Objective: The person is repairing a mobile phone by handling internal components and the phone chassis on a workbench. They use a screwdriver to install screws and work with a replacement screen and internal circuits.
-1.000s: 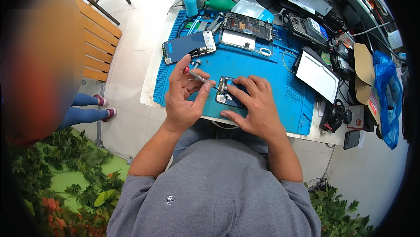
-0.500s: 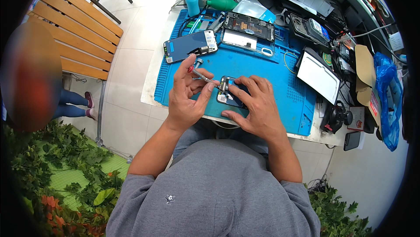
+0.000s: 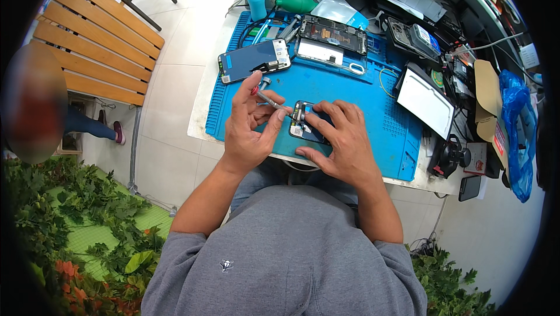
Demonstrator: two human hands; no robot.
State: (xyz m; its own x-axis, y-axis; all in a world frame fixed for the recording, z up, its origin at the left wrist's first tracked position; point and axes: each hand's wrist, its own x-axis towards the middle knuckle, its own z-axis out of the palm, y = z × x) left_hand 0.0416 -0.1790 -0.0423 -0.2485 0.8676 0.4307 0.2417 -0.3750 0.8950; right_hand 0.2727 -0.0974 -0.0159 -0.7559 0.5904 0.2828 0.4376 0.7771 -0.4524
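A slim precision screwdriver [image 3: 269, 99] with a red cap is pinched in my left hand [image 3: 248, 132]. Its tip touches the upper left part of a small phone screen assembly [image 3: 298, 131], which lies on the blue work mat [image 3: 373, 117] near the front edge. My right hand [image 3: 347, 144] holds that assembly down, fingertips pressed on its face and thumb by its lower right side; these fingers cover its right part. Beyond my left hand lies a second phone screen [image 3: 248, 62], back side up. An opened phone [image 3: 332, 36] with bare inner parts rests at the mat's far side.
Behind the mat stand a light blue bottle [image 3: 255, 1] and a green air blower [image 3: 295, 4]. A white tray [image 3: 424, 103], a cardboard box [image 3: 489, 100] and a blue plastic bag [image 3: 516, 135] crowd the right. Someone stands at far left beside a slatted wooden bench [image 3: 99, 42].
The person at far left has shifted, with legs and shoes in a different position. My hands, the screwdriver and the phone screen assembly look nearly unmoved.
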